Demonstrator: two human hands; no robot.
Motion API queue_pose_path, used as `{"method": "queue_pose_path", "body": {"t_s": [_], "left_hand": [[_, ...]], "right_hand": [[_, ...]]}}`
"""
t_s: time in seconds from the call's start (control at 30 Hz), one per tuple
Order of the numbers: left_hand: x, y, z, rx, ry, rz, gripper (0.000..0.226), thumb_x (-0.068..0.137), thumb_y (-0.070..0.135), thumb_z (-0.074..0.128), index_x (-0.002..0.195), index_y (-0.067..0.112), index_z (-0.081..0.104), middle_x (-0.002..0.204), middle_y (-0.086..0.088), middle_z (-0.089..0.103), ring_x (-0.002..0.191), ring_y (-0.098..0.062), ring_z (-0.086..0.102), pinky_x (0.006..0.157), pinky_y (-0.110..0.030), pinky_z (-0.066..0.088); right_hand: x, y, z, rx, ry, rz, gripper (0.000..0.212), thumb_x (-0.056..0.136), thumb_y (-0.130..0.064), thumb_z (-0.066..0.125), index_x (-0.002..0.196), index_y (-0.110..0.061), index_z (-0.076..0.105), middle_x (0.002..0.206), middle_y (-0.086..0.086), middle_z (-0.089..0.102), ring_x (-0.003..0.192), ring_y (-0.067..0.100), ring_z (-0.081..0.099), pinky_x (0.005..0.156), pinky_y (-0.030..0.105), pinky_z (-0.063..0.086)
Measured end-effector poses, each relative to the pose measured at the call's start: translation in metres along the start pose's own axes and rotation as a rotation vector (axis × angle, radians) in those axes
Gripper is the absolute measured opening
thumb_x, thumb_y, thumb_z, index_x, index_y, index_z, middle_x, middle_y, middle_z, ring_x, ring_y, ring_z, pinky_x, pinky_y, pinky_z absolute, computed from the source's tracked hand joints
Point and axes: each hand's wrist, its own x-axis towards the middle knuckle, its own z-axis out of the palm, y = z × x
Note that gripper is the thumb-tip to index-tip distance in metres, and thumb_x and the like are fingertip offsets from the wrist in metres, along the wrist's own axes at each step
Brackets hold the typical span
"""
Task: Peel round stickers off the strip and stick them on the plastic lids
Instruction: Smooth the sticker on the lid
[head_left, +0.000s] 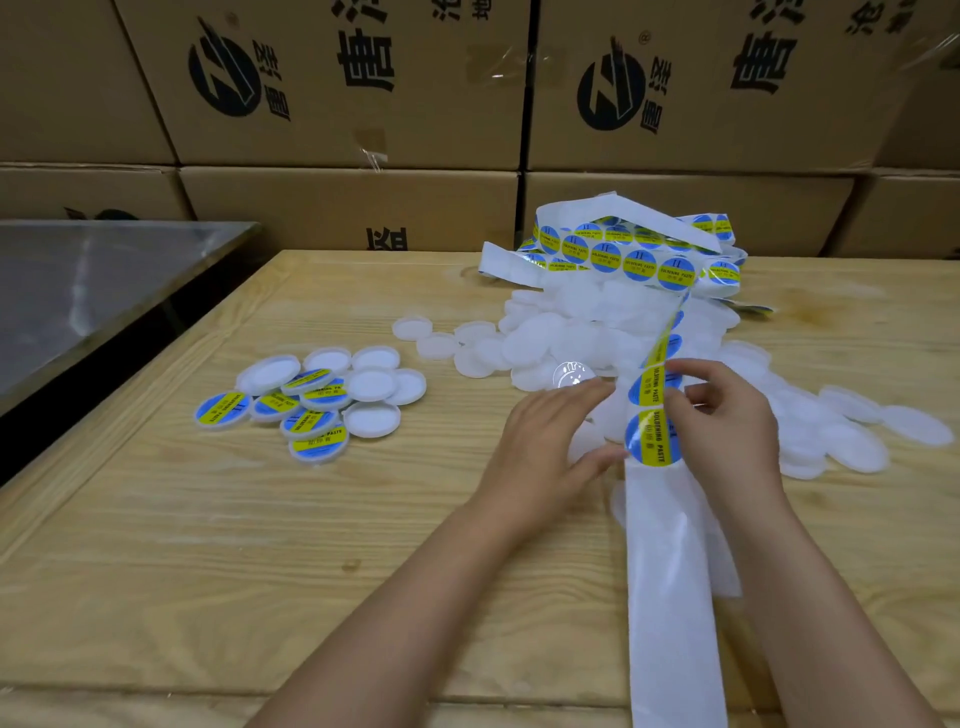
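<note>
My right hand (722, 415) pinches the sticker strip (670, 571) over the wooden table (260, 545), fingers curled at its edge. My left hand (545, 441) is outstretched, thumb tip touching the lowest round sticker (652, 439) (blue and yellow). Plain lids (545, 338) are heaped behind, labelled lids (306, 410) well left.

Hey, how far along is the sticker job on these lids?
Done: several stickered lids in the small left pile. In hand: right hand pinches the strip, left hand touching the next sticker. Left: the big heap of plain lids.
</note>
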Motion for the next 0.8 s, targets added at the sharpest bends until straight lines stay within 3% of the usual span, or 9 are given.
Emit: {"method": "queue_pose_path", "body": {"t_s": [0.13,0.3,0.47,0.63,0.8], "left_hand": [[0.001,0.003,0.001,-0.155,-0.018,-0.075,0.063,0.076,0.035,0.073,0.132,0.019,0.051,0.129,0.016,0.050,0.116,0.010,0.037,0.100,-0.005,0.022],[0.000,0.005,0.000,-0.132,0.059,-0.121,0.039,0.076,0.025,0.077,0.112,0.016,0.066,0.112,0.005,0.065,0.104,-0.004,0.054,0.089,-0.007,0.034],[0.002,0.003,-0.001,-0.160,0.085,-0.173,0.030,0.072,0.017,0.079,0.101,0.012,0.070,0.101,0.003,0.068,0.095,-0.004,0.056,0.084,-0.007,0.036],[0.001,0.001,0.000,-0.184,0.107,-0.206,0.021,0.072,0.015,0.078,0.092,0.011,0.071,0.093,0.006,0.070,0.088,0.002,0.055,0.078,-0.002,0.035],[0.001,-0.002,0.001,-0.220,0.104,-0.223,0.017,0.070,0.015,0.080,0.083,0.012,0.069,0.088,0.008,0.070,0.085,0.001,0.058,0.078,-0.009,0.040]], "right_hand": [[-0.005,-0.004,0.008,0.062,-0.117,-0.010,0.028,0.083,-0.003,0.054,0.091,-0.025,0.069,0.067,-0.003,0.061,0.065,0.016,0.059,0.063,0.027,0.045],[-0.010,-0.007,0.011,0.118,-0.184,0.012,0.026,0.083,-0.004,0.055,0.084,-0.027,0.068,0.077,0.010,0.069,0.075,0.020,0.063,0.072,0.033,0.047],[-0.013,-0.008,0.014,0.147,-0.207,0.041,0.019,0.085,-0.009,0.059,0.081,-0.023,0.070,0.061,-0.009,0.065,0.059,0.001,0.060,0.065,0.029,0.047],[-0.015,-0.010,0.014,0.159,-0.195,0.034,0.012,0.083,-0.023,0.068,0.071,-0.025,0.070,0.059,-0.006,0.068,0.058,0.006,0.063,0.066,0.031,0.052],[-0.015,-0.008,0.015,0.099,-0.189,0.040,0.017,0.083,-0.008,0.061,0.078,-0.022,0.070,0.063,-0.006,0.069,0.058,0.005,0.064,0.066,0.032,0.053]]}}
